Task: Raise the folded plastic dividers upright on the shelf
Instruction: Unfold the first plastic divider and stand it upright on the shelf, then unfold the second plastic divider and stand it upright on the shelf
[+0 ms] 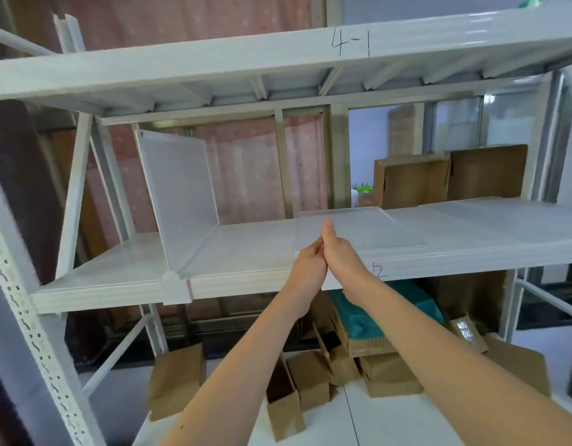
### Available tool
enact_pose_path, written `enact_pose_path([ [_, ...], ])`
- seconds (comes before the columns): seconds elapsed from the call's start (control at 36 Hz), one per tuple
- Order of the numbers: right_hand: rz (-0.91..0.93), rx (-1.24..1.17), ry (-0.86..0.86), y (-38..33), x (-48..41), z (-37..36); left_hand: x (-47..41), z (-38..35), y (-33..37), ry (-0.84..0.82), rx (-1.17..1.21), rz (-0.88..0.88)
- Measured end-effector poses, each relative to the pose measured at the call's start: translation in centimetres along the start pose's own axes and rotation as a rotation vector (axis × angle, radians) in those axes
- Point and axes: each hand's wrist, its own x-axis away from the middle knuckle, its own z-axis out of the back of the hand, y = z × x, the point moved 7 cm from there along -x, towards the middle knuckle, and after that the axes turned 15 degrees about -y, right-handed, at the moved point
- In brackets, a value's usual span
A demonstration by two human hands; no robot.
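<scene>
One translucent plastic divider [178, 194] stands upright at the left of the white metal shelf [246, 281]. A second divider [368, 226] lies folded flat in the middle of the shelf, and more flat panels [490, 217] lie to its right. My left hand [308, 268] and my right hand [339, 252] meet at the near left corner of the flat middle divider. The fingers of both hands pinch its edge, with the right thumb resting on top of the panel.
An upper shelf beam [278, 59] marked "4-1" hangs overhead. Two cardboard boxes [448, 178] stand behind the shelf at the right. Several open cardboard boxes [310, 378] and a teal package [358, 313] lie on the floor below. A perforated upright post [30, 333] stands at the left.
</scene>
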Motion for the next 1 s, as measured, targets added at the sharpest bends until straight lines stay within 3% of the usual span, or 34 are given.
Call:
enact_pose_path([
  [0.22,0.001,0.031,0.039,0.7,-1.9,2.3,-2.9,-0.4,0.3,0.005,-0.047,-0.056],
  [0.47,0.014,-0.013,-0.063,1.1,-5.2,5.1,-4.6,0.6,1.3,0.088,-0.415,-0.11],
  [0.56,0.026,0.087,-0.096,0.5,-5.9,6.0,-5.6,0.8,2.1,0.144,-0.505,-0.088],
  [0.86,0.149,0.529,-0.221,2.2,-7.3,11.0,-8.1,0.9,-0.7,0.039,-0.753,0.043],
  [1.0,0.152,0.605,-0.236,3.9,-8.7,12.4,-7.9,4.5,-4.1,0.201,-0.726,0.199],
])
